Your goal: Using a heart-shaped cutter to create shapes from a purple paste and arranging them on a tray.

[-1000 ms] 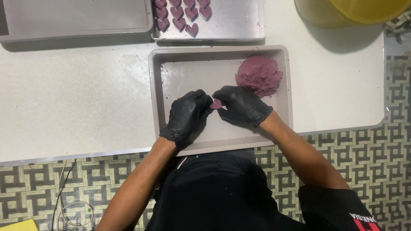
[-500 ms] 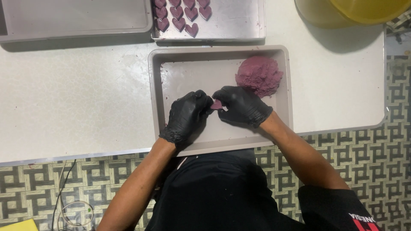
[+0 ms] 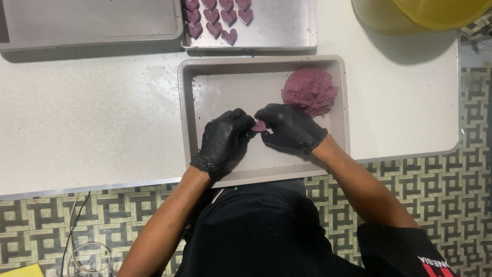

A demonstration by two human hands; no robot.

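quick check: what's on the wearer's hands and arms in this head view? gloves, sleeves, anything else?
Both hands wear tight, black, slightly glossy disposable gloves: left hand, right hand. The gloves end at the wrists with a rolled cuff. Both forearms are bare, with no sleeves, watch or bands in view. The person wears a black top.

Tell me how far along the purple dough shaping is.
Done: several purple hearts lie in rows on the far metal tray. In hand: the left hand and right hand pinch a small dough piece together. Left: a large dough mound sits in the near tray.
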